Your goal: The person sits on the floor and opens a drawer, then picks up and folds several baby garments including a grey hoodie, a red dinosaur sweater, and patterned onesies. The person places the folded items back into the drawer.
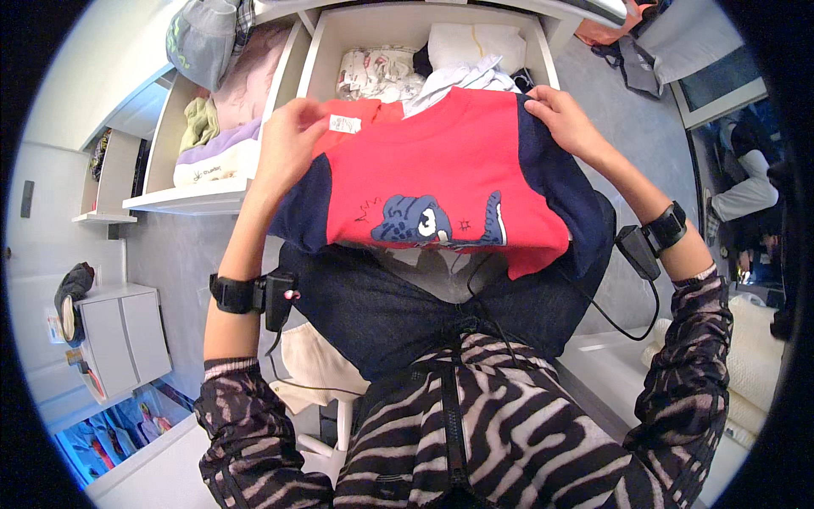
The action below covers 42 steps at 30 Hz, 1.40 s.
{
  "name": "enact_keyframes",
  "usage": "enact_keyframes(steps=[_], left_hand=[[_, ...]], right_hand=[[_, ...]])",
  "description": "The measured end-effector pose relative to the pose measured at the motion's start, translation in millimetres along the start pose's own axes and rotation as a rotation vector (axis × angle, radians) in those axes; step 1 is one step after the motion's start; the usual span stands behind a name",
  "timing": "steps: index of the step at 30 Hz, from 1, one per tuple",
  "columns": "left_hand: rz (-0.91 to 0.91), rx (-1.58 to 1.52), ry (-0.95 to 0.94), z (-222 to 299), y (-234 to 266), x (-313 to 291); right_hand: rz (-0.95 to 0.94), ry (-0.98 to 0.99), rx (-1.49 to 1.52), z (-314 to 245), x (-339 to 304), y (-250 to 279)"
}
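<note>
Head view, left hand [293, 129], right hand [555, 117] pinching shirt [428, 161] edges, open drawer [381, 27] beyond

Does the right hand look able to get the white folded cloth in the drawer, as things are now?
Probably yes, but it must first release the red shirt: the right hand grips its shoulder. The white folded cloth lies largely exposed beyond.

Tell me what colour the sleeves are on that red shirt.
The sleeves are dark navy blue, seen best in the head view.
</note>
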<state>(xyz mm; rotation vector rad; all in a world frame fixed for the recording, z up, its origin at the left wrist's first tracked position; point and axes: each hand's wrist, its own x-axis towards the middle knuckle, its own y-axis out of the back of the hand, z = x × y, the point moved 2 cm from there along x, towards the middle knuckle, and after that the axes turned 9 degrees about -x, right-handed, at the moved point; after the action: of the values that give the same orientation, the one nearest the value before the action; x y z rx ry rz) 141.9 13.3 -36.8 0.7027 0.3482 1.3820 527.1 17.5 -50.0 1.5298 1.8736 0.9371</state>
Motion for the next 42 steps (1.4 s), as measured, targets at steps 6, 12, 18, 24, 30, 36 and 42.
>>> enact_keyframes(steps=[6, 12, 18, 24, 30, 36, 42], left_hand=[[-0.514, -0.298, -0.072, 47.8, -69.3, 32.3], [-0.826, -0.637, 0.215, 51.8, -83.5, 45.2], [-0.931, -0.708, 0.306, 69.2, -74.1, 33.0], [-0.833, -0.929, 0.381, 77.5, -77.7, 23.8], [-0.773, -0.955, 0.417, 77.4, -78.3, 22.0], [-0.723, -0.975, 0.467, 80.7, -79.7, 22.8], [-0.678, -0.928, 0.450, 76.9, -83.4, 25.0]], right_hand=[[0.009, 0.036, 0.094, -10.6, 2.1, 10.0], [0.056, 0.087, 0.159, -11.3, -1.6, 24.8], [0.051, 0.065, 0.173, -11.8, -6.7, 30.7], [0.044, 0.070, 0.200, -14.7, -9.2, 30.4], [0.034, 0.061, 0.234, -17.3, -9.6, 32.9], [0.009, 0.036, 0.286, -20.8, -13.1, 35.5], [0.079, 0.056, 0.199, -17.7, -12.7, 35.9]])
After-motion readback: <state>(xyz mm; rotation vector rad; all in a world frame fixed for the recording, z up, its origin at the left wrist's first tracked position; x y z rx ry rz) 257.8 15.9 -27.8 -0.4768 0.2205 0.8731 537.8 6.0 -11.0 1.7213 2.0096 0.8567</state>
